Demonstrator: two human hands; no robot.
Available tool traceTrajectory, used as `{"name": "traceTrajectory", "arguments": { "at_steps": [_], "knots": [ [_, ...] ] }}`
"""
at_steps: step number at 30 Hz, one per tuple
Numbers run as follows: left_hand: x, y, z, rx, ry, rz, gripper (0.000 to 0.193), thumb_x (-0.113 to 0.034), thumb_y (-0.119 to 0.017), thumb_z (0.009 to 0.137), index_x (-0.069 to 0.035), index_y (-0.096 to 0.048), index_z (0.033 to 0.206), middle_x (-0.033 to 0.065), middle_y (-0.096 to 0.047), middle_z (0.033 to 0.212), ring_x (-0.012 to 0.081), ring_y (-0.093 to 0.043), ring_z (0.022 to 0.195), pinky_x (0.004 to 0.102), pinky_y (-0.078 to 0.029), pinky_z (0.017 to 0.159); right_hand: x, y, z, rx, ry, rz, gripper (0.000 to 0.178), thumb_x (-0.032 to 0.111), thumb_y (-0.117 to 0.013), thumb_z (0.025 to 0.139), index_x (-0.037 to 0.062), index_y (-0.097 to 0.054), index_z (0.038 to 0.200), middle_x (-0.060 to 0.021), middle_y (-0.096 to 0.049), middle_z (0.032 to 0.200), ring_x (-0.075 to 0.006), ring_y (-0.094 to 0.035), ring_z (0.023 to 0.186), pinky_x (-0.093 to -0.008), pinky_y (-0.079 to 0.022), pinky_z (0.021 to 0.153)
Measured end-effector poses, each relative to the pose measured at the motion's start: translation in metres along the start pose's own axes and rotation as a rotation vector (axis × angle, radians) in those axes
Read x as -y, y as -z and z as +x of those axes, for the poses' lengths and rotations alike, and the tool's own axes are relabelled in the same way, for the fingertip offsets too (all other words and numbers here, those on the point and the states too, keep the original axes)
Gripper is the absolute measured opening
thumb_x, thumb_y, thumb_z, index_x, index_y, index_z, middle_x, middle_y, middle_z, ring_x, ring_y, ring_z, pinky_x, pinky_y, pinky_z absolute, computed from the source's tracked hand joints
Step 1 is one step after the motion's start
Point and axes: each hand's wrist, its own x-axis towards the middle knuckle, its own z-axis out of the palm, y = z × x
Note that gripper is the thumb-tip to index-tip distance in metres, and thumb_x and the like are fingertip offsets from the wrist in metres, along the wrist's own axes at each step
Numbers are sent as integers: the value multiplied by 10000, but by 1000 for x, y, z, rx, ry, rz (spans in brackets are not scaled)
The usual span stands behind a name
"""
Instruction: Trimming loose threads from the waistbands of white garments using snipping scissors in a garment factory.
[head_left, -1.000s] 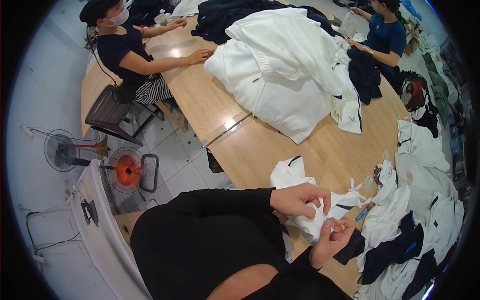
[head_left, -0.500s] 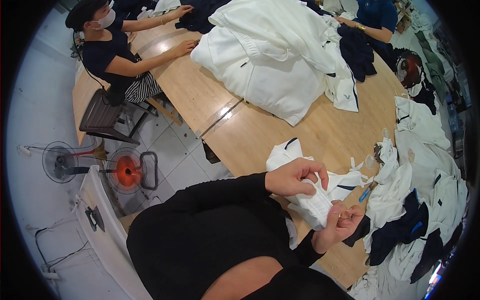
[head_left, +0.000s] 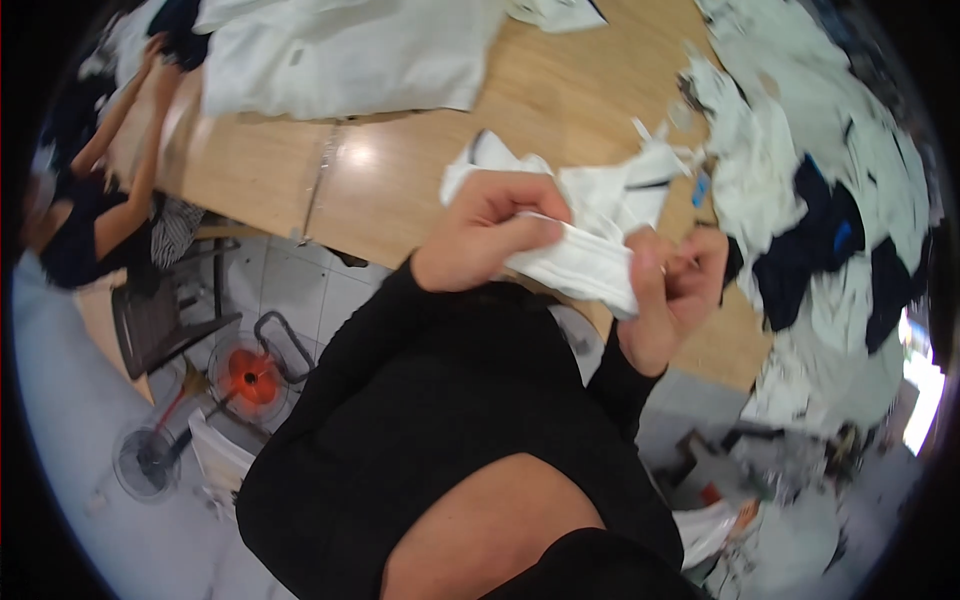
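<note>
My left hand is closed on one end of a white waistband, thumb on top and fingers curled under. My right hand pinches the band's other end. Between them the band is stretched fairly straight, its ribbed lines running lengthwise. The rest of this white garment, with dark trim, spreads over the table just beyond my hands. Some of it is hidden behind my fingers.
A large white garment pile covers the far left of the wooden table. White and navy clothes heap along the right, beside a small blue tool. A co-worker handles dark cloth far left. An orange-centred fan stands lower left.
My view has swung, so the table and pile sit higher and further left. My hands have drawn apart, and the band between them is now stretched out. The co-worker's hands have come together at dark cloth.
</note>
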Motion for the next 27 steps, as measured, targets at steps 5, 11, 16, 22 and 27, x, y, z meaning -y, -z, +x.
{"name": "traceTrajectory", "arguments": {
  "at_steps": [5,11,16,22,27],
  "knots": [
    [0,5,-1,-26,-9,67,65,-37,-686,953,18,-716,970,-17,-679,873,48,-563,801,236,-429,725,4,-4,-1,6,-11,56,419,-161,-697,915,100,-416,1083,7,-496,808,-91,-467,745,-276,-426,706],
    [-4,-7,-7,-48,-39,91,61,-35,-697,955,23,-710,964,-23,-663,866,48,-551,812,240,-420,729,9,-3,-7,9,39,103,446,-180,-691,894,111,-400,1066,22,-467,796,-90,-424,724,-283,-404,684],
    [-8,-11,-10,-57,-41,87,65,-44,-699,964,20,-709,970,-23,-657,859,47,-550,807,240,-420,725,5,-2,-7,-28,161,93,461,-181,-696,871,116,-390,1045,39,-452,753,-89,-359,674,-328,-361,690],
    [-12,-11,-13,-55,-27,80,63,-42,-690,961,18,-708,969,-22,-657,857,45,-555,800,237,-423,713,10,-5,-4,4,178,31,374,-127,-628,919,108,-374,1059,61,-400,651,-96,-362,649,-418,-359,751],
    [-14,-13,-12,-50,-25,74,66,-47,-686,965,16,-705,968,-22,-656,849,41,-552,793,233,-420,705,10,-3,-3,28,195,18,373,-114,-631,926,106,-368,1070,49,-427,650,-95,-366,651,-428,-373,762]
  ]
}}
